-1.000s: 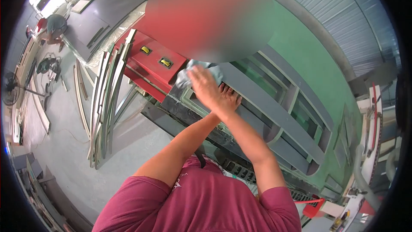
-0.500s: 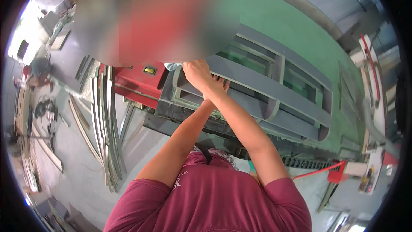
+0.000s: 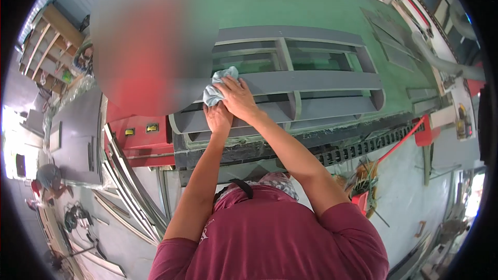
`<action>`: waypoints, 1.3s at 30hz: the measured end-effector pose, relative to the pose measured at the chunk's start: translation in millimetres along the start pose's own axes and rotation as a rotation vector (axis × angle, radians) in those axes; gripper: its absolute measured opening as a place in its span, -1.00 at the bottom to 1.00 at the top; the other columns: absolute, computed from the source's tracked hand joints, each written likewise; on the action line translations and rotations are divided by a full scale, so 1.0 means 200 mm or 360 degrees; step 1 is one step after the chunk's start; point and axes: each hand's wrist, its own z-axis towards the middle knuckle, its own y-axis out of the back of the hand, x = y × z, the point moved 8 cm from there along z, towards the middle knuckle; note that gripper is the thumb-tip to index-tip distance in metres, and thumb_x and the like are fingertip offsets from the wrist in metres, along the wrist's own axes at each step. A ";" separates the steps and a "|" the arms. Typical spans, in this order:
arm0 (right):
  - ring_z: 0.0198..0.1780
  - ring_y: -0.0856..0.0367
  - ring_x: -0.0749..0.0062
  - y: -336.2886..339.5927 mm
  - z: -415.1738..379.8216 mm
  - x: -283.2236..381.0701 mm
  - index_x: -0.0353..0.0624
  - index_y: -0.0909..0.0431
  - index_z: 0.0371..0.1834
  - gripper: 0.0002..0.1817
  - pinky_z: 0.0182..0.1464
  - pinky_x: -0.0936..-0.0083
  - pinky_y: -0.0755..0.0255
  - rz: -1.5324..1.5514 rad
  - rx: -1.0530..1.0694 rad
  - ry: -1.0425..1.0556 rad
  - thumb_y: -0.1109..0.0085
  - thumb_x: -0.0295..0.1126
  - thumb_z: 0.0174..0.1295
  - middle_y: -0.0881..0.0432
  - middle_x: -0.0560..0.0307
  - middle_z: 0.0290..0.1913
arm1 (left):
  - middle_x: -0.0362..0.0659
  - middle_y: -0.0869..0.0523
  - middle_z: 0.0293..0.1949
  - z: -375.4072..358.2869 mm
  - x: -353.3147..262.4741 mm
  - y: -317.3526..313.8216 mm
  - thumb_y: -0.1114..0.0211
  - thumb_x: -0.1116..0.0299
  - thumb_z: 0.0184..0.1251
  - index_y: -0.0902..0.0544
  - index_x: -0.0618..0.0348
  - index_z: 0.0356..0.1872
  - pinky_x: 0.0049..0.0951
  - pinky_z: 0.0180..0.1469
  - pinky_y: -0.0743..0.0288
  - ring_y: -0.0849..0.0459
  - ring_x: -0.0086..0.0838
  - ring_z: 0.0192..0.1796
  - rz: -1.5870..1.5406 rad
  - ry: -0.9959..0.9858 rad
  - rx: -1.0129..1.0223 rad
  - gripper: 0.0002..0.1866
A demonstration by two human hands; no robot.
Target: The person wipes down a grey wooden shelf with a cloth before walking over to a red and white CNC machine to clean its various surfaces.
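Observation:
A grey shelf unit (image 3: pixel 321 80) with long boards and cross dividers lies on a green work surface. My right hand (image 3: pixel 237 96) presses a crumpled light-blue cloth (image 3: pixel 226 74) against the left part of its middle board. Just below, my left hand (image 3: pixel 219 116) rests by the lower edge of the cloth, on the unit, with its fingers extended. Whether those fingertips touch the cloth is hard to see. A blurred patch hides the left end of the upper boards.
The green surface (image 3: pixel 290 0) extends behind the unit. A red metal box (image 3: pixel 137 137) stands at the left, near long strips (image 3: pixel 132 176) on the floor. A dark cable chain (image 3: pixel 358 145) runs along the front edge. Another person (image 3: pixel 49 179) is at far left.
My forearms were crossed and are now apart. More of the cloth shows under my right hand, and my left hand has come out to the left of it. The view has turned.

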 end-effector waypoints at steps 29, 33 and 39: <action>0.39 -0.22 0.20 0.87 -0.87 -1.45 0.08 -0.31 0.26 -0.44 0.32 -0.08 -0.06 -0.0231 -0.0156 -0.0946 -0.18 -0.35 0.14 -0.35 0.13 0.31 | 0.08 -0.52 0.16 -0.01 -0.08 0.08 -0.14 0.06 0.29 -0.55 0.22 0.11 -0.16 0.36 -0.15 -0.40 -0.02 0.24 0.0114 0.0067 -0.0267 -0.50; 0.41 -0.19 0.23 1.01 -1.01 -1.69 0.10 -0.29 0.28 -0.43 0.32 -0.12 -0.06 -0.0394 -0.0171 -0.1108 -0.16 -0.32 0.16 -0.31 0.15 0.34 | 0.09 -0.54 0.14 0.00 -0.08 0.07 -0.15 0.09 0.28 -0.56 0.23 0.09 -0.17 0.33 -0.19 -0.42 -0.01 0.21 0.0153 0.0107 -0.0247 -0.52; 0.37 -0.27 0.22 1.20 -1.20 -2.05 0.12 -0.33 0.24 -0.46 0.27 -0.24 -0.09 -0.0633 -0.0267 -0.1241 -0.18 -0.27 0.14 -0.38 0.14 0.29 | 0.11 -0.56 0.10 -0.02 -0.10 0.09 -0.18 0.15 0.27 -0.58 0.26 0.04 -0.14 0.29 -0.25 -0.44 0.02 0.18 0.0082 0.0139 -0.0339 -0.56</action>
